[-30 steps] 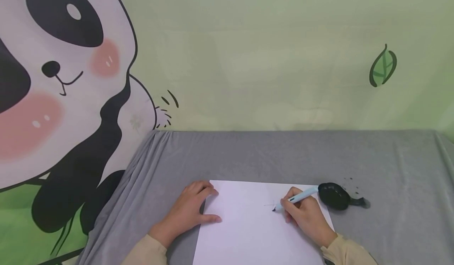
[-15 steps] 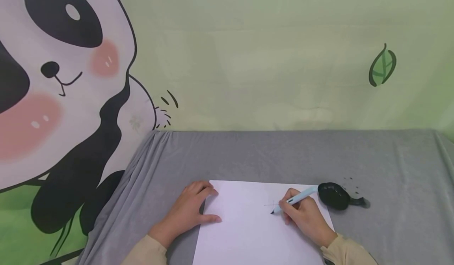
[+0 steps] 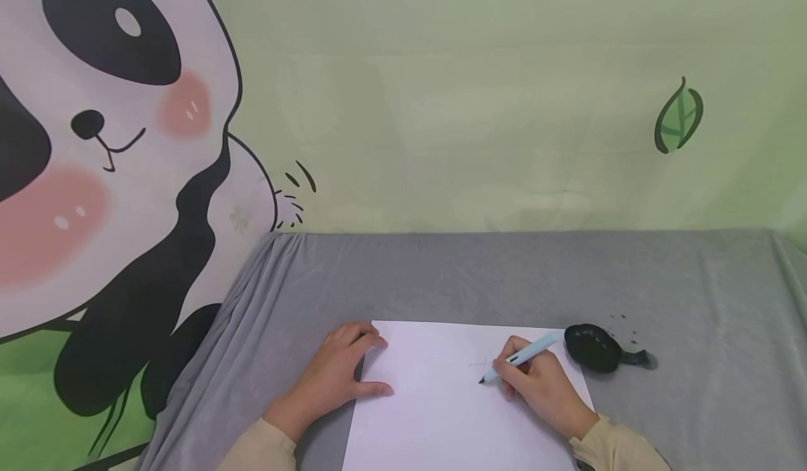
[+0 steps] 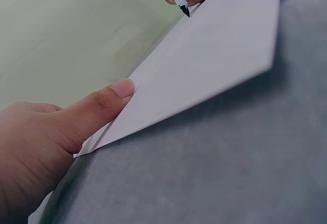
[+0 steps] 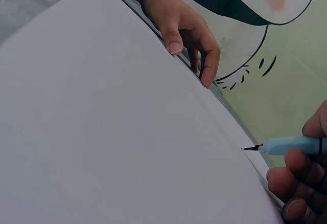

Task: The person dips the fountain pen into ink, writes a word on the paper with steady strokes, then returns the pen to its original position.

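A light blue fountain pen (image 3: 528,353) with a dark nib is pinched in my right hand (image 3: 543,381), its nib down at the white sheet of paper (image 3: 435,401). In the right wrist view the pen (image 5: 291,145) shows its pointed nib close over the sheet (image 5: 112,106). Faint thin crossing lines (image 3: 478,364) show on the paper just above the nib. My left hand (image 3: 340,366) rests on the sheet's left edge, thumb and fingers spread. The left wrist view has the left thumb (image 4: 110,98) pressing on the paper's edge.
A glossy black oval object (image 3: 592,349) with a narrow neck lies beside the paper's right edge, with small dark specks (image 3: 624,317) behind it. Grey cloth (image 3: 441,275) covers the table. Behind stands a green backdrop (image 3: 441,106) printed with a panda (image 3: 208,198) and leaves.
The right hand has moved the pen slightly down and to the left across the paper. My left hand stays in place.
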Demonstrator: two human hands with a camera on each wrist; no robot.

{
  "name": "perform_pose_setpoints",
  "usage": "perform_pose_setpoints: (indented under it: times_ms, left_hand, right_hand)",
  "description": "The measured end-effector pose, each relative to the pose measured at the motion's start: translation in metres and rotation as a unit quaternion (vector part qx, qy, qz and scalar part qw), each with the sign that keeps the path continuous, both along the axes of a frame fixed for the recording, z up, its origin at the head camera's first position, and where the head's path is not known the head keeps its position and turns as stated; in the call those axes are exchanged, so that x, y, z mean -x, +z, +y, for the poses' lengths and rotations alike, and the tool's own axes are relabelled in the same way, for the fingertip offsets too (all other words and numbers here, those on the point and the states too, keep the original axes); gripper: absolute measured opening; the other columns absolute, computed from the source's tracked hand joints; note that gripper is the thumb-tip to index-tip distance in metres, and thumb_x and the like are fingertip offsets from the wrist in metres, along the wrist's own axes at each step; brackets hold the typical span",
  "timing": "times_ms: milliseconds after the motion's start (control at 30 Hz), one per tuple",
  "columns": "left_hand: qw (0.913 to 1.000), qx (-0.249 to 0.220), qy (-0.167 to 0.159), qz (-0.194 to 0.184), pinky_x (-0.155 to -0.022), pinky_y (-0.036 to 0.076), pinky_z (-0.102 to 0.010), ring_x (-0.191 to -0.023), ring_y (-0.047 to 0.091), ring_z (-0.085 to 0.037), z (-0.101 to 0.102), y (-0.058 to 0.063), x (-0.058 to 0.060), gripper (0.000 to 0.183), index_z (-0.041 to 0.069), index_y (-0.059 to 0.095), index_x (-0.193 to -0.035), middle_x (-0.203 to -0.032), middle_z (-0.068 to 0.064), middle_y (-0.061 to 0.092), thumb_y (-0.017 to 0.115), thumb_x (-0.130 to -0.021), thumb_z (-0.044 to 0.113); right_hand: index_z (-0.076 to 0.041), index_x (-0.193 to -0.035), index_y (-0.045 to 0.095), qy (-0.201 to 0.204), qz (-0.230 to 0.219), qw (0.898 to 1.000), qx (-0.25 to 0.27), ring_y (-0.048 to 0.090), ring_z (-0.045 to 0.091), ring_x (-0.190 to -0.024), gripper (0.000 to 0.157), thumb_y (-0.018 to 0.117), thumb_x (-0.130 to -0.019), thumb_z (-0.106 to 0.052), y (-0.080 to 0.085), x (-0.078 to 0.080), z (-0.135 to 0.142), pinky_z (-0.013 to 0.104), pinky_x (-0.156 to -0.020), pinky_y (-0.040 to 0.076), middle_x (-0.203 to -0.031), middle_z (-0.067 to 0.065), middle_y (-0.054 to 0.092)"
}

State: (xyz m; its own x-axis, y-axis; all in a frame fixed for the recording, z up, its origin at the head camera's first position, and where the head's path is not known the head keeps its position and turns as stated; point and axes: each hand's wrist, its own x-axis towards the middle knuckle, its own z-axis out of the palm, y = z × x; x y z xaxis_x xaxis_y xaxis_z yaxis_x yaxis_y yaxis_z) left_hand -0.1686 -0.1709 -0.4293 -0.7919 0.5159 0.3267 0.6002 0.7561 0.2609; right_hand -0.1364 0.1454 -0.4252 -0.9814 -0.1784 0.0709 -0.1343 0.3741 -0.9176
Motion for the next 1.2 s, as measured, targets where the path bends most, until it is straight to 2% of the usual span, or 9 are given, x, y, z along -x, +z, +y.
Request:
perform_pose_setpoints:
  times_ms: [467,833,1200]
  left_hand:
    - [1.0,-0.003,-0.001,-0.003,-0.098,0.042,-0.045,-0.112,0.054,-0.024,-0.0001,-0.0003,0.0006,0.057,0.016,0.064,-0.109,-0.116,-0.004,0.058,0.082,-0.066,0.049]
    - [1.0,-0.002,0.0,-0.002,-0.097,0.043,-0.045,-0.111,0.054,-0.023,0.0001,-0.0004,0.0015,0.057,0.016,0.064,-0.109,-0.116,-0.003,0.058,0.082,-0.066,0.049]
    - [1.0,0.0,-0.002,0.007,-0.097,0.043,-0.045,-0.111,0.055,-0.024,-0.0002,-0.0006,0.0009,0.058,0.015,0.064,-0.109,-0.115,-0.003,0.058,0.082,-0.066,0.05]
  right_hand:
    - [-0.001,-0.084,0.057,0.03,0.011,0.999,0.019,0.053,0.005,-0.054,0.012,0.062,-0.091,-0.01,0.0005,-0.0021,0.0004,0.02,-0.047,0.039,-0.064,0.002,0.058]
    - [-0.003,-0.084,0.057,0.052,0.016,0.999,0.001,0.055,0.004,-0.057,0.011,0.06,-0.092,-0.01,0.0015,-0.0008,0.0005,0.021,-0.054,0.045,-0.065,0.0,0.058]
    - [-0.004,-0.084,0.057,0.039,0.013,0.999,-0.002,0.055,0.005,-0.057,0.01,0.06,-0.092,-0.009,0.0005,0.0,0.0001,0.021,-0.054,0.045,-0.065,0.001,0.058]
